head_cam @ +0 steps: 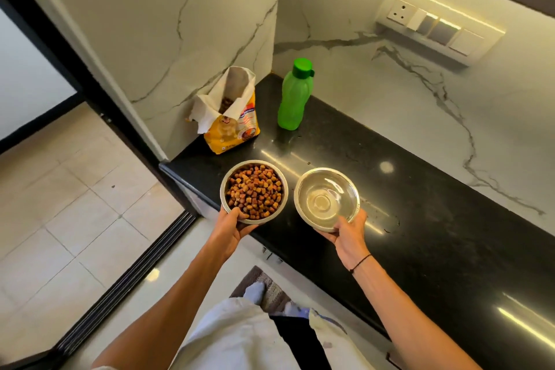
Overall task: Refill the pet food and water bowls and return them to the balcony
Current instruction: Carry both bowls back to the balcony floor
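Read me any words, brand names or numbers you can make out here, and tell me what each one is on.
Nothing here can be read.
Pet food bag: a red brand banner and small print near the bottom, both too blurred to read.
Green bottle: no label visible.
Switch panel: no markings legible.
Food bowl and water bowl: no text.

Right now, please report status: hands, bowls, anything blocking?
Left hand grips food bowl, full of kibble. Right hand grips water bowl, water inside. Both at counter edge. Nothing blocking; food bag and green bottle stand behind.
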